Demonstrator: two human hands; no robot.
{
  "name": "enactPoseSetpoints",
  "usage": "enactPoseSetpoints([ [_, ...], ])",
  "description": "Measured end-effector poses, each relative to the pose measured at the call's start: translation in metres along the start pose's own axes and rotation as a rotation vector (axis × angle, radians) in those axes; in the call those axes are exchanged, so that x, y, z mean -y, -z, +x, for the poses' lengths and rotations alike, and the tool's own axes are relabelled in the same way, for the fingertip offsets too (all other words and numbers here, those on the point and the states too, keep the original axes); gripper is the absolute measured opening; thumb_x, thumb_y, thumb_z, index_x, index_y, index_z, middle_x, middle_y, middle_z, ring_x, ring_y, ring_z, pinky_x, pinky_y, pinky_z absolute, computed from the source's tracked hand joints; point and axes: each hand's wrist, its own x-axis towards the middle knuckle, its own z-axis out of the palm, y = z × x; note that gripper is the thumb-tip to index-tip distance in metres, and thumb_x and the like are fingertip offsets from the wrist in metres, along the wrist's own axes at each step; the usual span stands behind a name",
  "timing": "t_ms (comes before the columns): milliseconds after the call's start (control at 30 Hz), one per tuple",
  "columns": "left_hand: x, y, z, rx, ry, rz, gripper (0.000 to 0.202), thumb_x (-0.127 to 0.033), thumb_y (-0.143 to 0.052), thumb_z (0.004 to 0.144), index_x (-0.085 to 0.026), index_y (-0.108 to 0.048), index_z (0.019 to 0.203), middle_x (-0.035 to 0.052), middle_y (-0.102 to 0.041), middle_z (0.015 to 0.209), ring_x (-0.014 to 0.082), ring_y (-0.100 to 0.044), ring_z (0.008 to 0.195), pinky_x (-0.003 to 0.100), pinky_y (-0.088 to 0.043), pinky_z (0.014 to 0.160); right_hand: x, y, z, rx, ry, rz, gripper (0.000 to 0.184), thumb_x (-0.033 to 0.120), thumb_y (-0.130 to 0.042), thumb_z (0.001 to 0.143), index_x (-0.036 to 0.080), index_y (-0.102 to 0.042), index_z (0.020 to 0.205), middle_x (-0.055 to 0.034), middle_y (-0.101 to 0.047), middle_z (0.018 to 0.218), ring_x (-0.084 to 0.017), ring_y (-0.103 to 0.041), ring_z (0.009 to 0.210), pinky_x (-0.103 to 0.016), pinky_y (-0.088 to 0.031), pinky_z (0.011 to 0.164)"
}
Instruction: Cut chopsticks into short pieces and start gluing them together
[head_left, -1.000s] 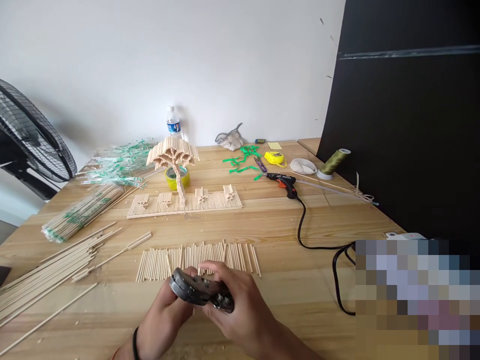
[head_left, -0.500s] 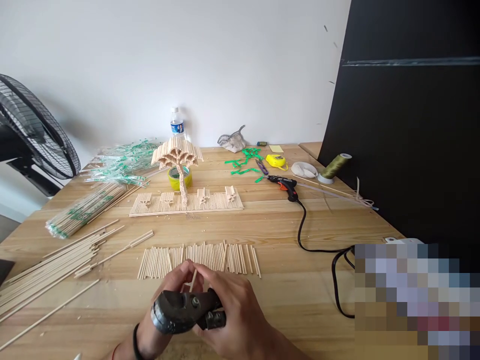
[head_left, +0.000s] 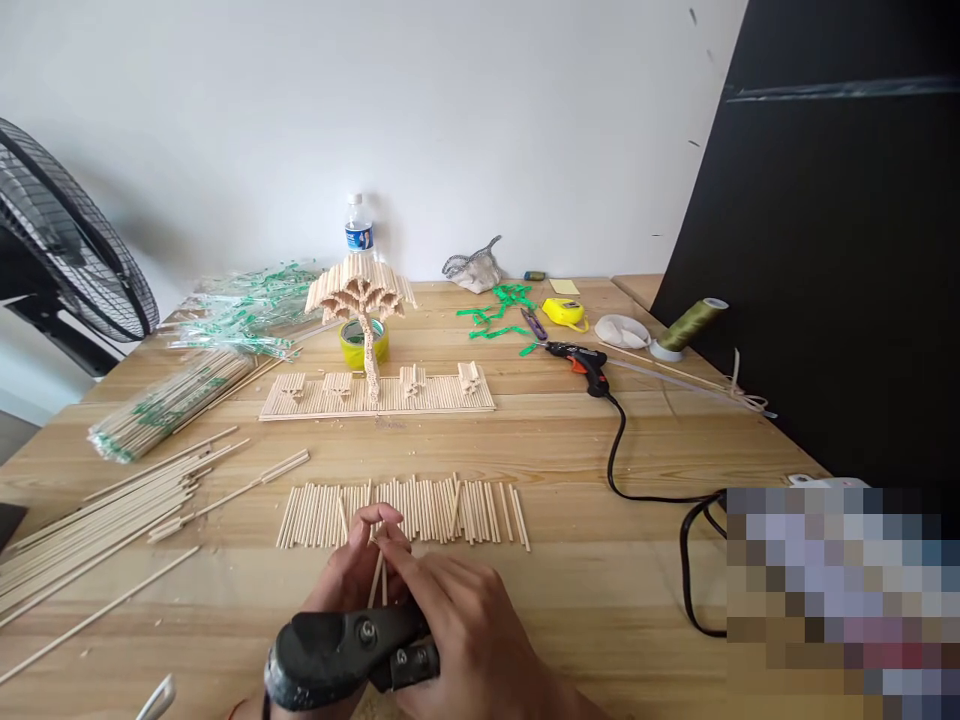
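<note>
My left hand [head_left: 352, 570] and my right hand [head_left: 465, 640] meet low in the middle, fingertips pinched together on short cut wooden sticks [head_left: 377, 578]. A black plier-like cutting tool [head_left: 337, 655] lies across my hands at the bottom edge, its grip under my right palm. Just beyond my fingers lies a row of short cut sticks [head_left: 405, 512] on the wooden table [head_left: 570, 470]. Further back stands a stick-built model [head_left: 375, 390], a flat base with a small tree on it.
Long skewers [head_left: 97, 530] and wrapped bundles [head_left: 172, 400] lie at left, with a fan [head_left: 60, 250] beyond. A glue gun [head_left: 581, 360] and its cable [head_left: 637, 490] run along the right. A water bottle [head_left: 358, 225], tape roll [head_left: 364, 343], thread spool [head_left: 694, 322] and green scraps [head_left: 499, 315] sit at the back.
The cutting tool has come down and toward me, from held up between both hands to low at the frame's bottom. My fingers now pinch short sticks above it.
</note>
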Motion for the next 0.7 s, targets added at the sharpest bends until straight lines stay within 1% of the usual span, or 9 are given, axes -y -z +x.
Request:
enactPoseSetpoints([
  [67,0.001,-0.004,-0.001,0.034,0.008,-0.076,0.028,-0.052,-0.075,0.088,-0.030,-0.071,0.105,-0.0019,-0.058,0.077,0.0142,-0.057,0.072,0.024,-0.050,0.074,-0.001,0.004,0.003,-0.018,-0.015,0.004,0.078,0.018,-0.062,0.071,0.008,-0.043,0.146,-0.0133,-0.078,0.094,-0.029,-0.075,0.075,-0.043,-0.059,0.065],
  [133,0.002,-0.002,0.001,0.059,0.009,-0.084,0.030,-0.047,-0.080,0.084,-0.028,-0.073,0.106,-0.0019,-0.059,0.075,0.0139,-0.057,0.072,0.022,-0.049,0.072,-0.003,0.009,0.005,-0.013,-0.037,0.010,0.074,0.016,-0.061,0.070,0.010,-0.046,0.142,-0.0128,-0.077,0.093,-0.029,-0.075,0.075,-0.042,-0.060,0.065],
  [200,0.002,0.003,0.003,0.106,0.015,-0.027,0.038,-0.039,-0.082,0.083,-0.025,-0.072,0.117,-0.0002,-0.062,0.078,0.0134,-0.057,0.073,0.021,-0.047,0.071,-0.006,0.014,0.006,0.009,-0.067,0.012,0.070,0.015,-0.061,0.069,0.012,-0.049,0.138,-0.0108,-0.077,0.091,-0.028,-0.075,0.074,-0.041,-0.060,0.064],
  [300,0.001,0.014,0.006,0.177,0.012,0.075,0.049,-0.031,-0.077,0.089,-0.022,-0.064,0.135,0.0032,-0.065,0.087,0.0130,-0.059,0.077,0.021,-0.047,0.074,-0.009,0.021,0.008,0.039,-0.096,0.034,0.069,0.016,-0.064,0.070,0.016,-0.049,0.138,-0.0078,-0.076,0.090,-0.025,-0.074,0.074,-0.040,-0.060,0.067],
  [400,0.000,0.021,0.010,0.246,-0.046,0.153,0.052,-0.030,-0.078,0.090,-0.023,-0.061,0.138,0.0043,-0.066,0.093,0.0137,-0.061,0.083,0.022,-0.048,0.078,-0.011,0.026,0.009,0.051,-0.122,0.067,0.073,0.016,-0.066,0.071,0.019,-0.045,0.141,-0.0052,-0.076,0.092,-0.024,-0.074,0.076,-0.038,-0.060,0.069],
  [467,-0.001,0.023,0.014,0.285,-0.067,0.206,0.053,-0.029,-0.080,0.088,-0.023,-0.060,0.137,0.0035,-0.066,0.092,0.0136,-0.062,0.084,0.022,-0.049,0.079,-0.013,0.029,0.010,0.064,-0.134,0.094,0.077,0.014,-0.065,0.070,0.021,-0.043,0.144,-0.0044,-0.077,0.096,-0.024,-0.075,0.079,-0.038,-0.060,0.072],
  [533,-0.004,0.025,0.016,0.285,-0.061,0.271,0.049,-0.028,-0.078,0.090,-0.023,-0.060,0.136,0.0025,-0.066,0.089,0.0123,-0.062,0.081,0.021,-0.049,0.076,-0.015,0.031,0.010,0.091,-0.142,0.113,0.081,0.013,-0.066,0.068,0.022,-0.044,0.145,-0.0042,-0.077,0.099,-0.024,-0.075,0.082,-0.038,-0.060,0.075],
  [633,-0.009,0.027,0.020,0.246,-0.046,0.366,0.042,-0.029,-0.075,0.094,-0.021,-0.060,0.132,0.0020,-0.068,0.084,0.0108,-0.063,0.075,0.020,-0.049,0.070,-0.018,0.035,0.010,0.162,-0.156,0.120,0.084,0.013,-0.068,0.066,0.021,-0.046,0.146,-0.0039,-0.078,0.098,-0.024,-0.074,0.081,-0.039,-0.059,0.076],
  [700,-0.014,0.028,0.021,0.220,-0.026,0.400,0.043,-0.032,-0.076,0.093,-0.019,-0.059,0.130,0.0021,-0.071,0.081,0.0110,-0.065,0.072,0.020,-0.050,0.067,-0.019,0.039,0.010,0.213,-0.165,0.137,0.084,0.013,-0.069,0.066,0.020,-0.047,0.146,-0.0044,-0.078,0.099,-0.024,-0.074,0.082,-0.039,-0.059,0.077],
])
